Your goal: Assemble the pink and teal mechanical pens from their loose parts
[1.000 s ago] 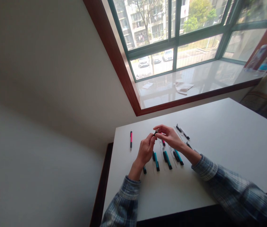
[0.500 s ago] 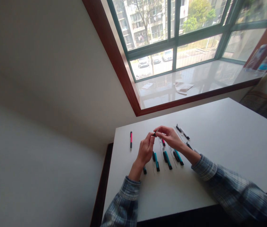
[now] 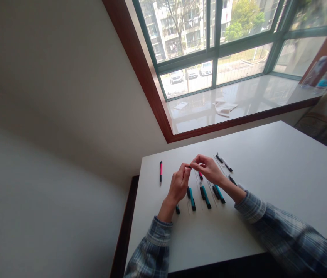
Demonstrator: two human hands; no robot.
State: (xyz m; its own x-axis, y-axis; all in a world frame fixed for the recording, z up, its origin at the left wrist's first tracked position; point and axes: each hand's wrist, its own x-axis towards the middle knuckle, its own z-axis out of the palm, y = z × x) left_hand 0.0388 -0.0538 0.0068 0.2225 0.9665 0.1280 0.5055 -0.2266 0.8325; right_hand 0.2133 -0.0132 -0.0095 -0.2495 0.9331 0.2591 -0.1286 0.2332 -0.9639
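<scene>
Both hands meet above the far left part of a white table [image 3: 267,173]. My left hand [image 3: 180,184] and my right hand [image 3: 208,169] each pinch an end of a small dark pen part [image 3: 191,165] held between the fingertips. Under the hands lie teal-and-black pen barrels [image 3: 205,196] in a row, with thin clear refills beside them. A pink pen piece [image 3: 200,175] shows just below my right hand. A whole pink pen [image 3: 160,171] lies alone to the left.
Black-and-white pen parts [image 3: 223,162] lie at the far end of the row. A wide window sill [image 3: 238,104] with papers runs behind the table. The table's left edge drops beside a bare wall.
My fingertips have closed nearer together on the small part. The hands have hardly shifted otherwise.
</scene>
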